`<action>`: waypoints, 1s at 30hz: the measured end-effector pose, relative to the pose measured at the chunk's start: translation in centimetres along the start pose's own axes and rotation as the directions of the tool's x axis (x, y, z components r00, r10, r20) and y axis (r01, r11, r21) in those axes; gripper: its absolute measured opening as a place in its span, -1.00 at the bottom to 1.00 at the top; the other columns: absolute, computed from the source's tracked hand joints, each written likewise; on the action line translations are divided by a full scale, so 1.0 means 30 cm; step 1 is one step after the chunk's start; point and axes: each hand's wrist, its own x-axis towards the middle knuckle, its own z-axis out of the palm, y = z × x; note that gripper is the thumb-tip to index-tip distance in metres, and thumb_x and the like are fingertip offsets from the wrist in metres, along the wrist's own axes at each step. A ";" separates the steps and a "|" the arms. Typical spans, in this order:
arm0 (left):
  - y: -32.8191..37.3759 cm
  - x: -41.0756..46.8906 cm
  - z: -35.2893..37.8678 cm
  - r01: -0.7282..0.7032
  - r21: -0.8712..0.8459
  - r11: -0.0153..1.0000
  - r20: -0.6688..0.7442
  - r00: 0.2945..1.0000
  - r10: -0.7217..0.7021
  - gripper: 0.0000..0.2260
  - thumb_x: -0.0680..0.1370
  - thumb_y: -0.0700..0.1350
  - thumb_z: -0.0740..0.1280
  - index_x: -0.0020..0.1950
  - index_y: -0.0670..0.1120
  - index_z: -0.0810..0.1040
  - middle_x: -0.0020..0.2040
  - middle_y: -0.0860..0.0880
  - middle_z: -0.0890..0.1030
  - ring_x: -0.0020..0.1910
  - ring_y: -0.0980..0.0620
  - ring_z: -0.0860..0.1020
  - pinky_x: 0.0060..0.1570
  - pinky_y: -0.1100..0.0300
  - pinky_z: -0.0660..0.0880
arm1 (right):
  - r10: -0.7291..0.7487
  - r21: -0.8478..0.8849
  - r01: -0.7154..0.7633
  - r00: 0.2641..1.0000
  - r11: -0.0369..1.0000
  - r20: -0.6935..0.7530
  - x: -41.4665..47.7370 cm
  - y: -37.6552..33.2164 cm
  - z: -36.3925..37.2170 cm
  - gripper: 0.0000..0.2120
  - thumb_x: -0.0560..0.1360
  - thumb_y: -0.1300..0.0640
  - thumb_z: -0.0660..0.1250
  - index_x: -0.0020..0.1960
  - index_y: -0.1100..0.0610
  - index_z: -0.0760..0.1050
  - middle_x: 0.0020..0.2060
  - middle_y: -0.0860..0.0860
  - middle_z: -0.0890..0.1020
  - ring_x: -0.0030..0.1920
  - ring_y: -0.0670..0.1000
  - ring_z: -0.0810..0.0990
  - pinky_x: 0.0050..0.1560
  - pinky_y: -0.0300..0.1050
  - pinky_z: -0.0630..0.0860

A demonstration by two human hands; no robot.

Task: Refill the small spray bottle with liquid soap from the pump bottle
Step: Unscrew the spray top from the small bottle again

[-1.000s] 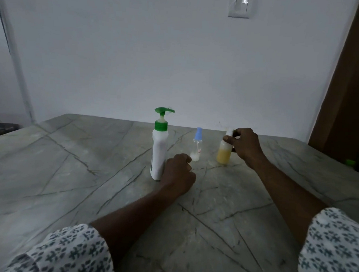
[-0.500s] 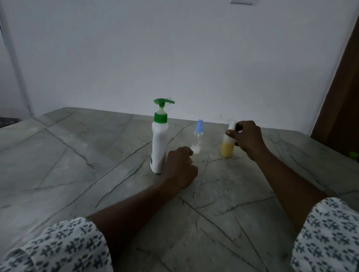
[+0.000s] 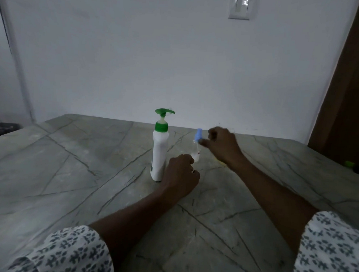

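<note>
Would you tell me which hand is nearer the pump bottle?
Left. The left hand rests beside the pump bottle's base; the right hand is farther, at the spray bottle's cap.

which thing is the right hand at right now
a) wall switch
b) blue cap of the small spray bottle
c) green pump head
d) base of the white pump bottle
b: the right hand has its fingertips at the blue cap of the small spray bottle, well clear of the white pump bottle.
</note>
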 end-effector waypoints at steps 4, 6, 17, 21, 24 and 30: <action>0.001 -0.003 0.001 -0.021 -0.019 1.000 -0.011 1.000 0.021 -0.62 0.53 -0.14 0.36 0.35 -0.13 0.54 0.16 -0.05 0.66 0.06 0.08 0.61 -0.18 0.47 0.32 | 0.142 0.023 -0.147 0.979 0.989 0.143 0.008 0.011 0.090 -0.47 0.38 -0.07 0.47 0.20 0.23 0.45 0.05 0.08 0.55 0.00 0.07 0.51 -0.18 -0.14 0.33; -0.003 0.002 0.003 -0.025 -0.036 0.999 -0.026 0.999 0.024 -0.63 0.54 -0.12 0.37 0.35 -0.12 0.53 0.19 -0.04 0.65 0.07 0.09 0.61 -0.23 0.54 0.30 | 0.129 0.051 -0.138 0.981 0.989 0.148 0.012 0.016 0.120 -0.60 0.40 -0.01 0.46 0.09 0.20 0.46 -0.04 0.08 0.54 -0.07 0.07 0.50 -0.23 -0.14 0.32; -0.002 0.008 0.006 0.028 -0.147 0.989 -0.125 0.991 -0.046 -0.39 0.50 0.00 0.49 0.49 -0.12 0.36 0.33 -0.06 0.55 0.19 0.05 0.56 0.08 0.35 0.50 | 0.086 0.400 -0.216 0.944 0.891 0.320 -0.161 -0.062 -0.028 -0.68 0.39 0.08 0.51 0.09 0.16 0.58 -0.10 0.12 0.67 -0.13 0.10 0.69 -0.14 -0.05 0.67; 0.019 0.001 -0.009 -0.032 -0.191 0.981 -0.163 0.987 0.000 -0.71 0.42 -0.04 0.56 0.07 -0.07 0.61 -0.08 0.02 0.70 -0.22 0.18 0.59 -0.34 0.48 0.38 | 0.070 0.428 -0.215 0.942 0.878 0.330 -0.221 -0.061 -0.065 -0.67 0.41 -0.01 0.48 0.00 0.23 0.59 -0.09 0.19 0.67 -0.06 0.13 0.67 -0.07 0.01 0.65; 0.024 -0.004 -0.015 -0.010 -0.211 0.978 -0.154 0.988 -0.023 -0.75 0.37 -0.06 0.58 -0.06 -0.08 0.62 -0.23 0.02 0.67 -0.27 0.10 0.61 -0.25 0.27 0.49 | -0.031 0.112 0.018 0.992 0.994 0.120 -0.211 -0.065 -0.077 -0.62 0.39 -0.20 0.42 -0.16 0.13 0.56 -0.31 0.02 0.61 -0.29 -0.06 0.58 -0.24 -0.22 0.50; 0.012 -0.002 -0.001 -0.023 -0.169 0.985 -0.091 0.996 0.007 -0.71 0.34 -0.06 0.59 -0.01 -0.09 0.65 -0.28 0.08 0.62 -0.37 0.24 0.53 -0.42 0.50 0.35 | -0.130 0.032 0.131 0.991 0.991 -0.021 -0.198 -0.062 -0.059 -0.57 0.43 -0.16 0.41 -0.39 0.01 0.26 -0.51 -0.09 0.35 -0.51 -0.14 0.32 -0.46 -0.34 0.26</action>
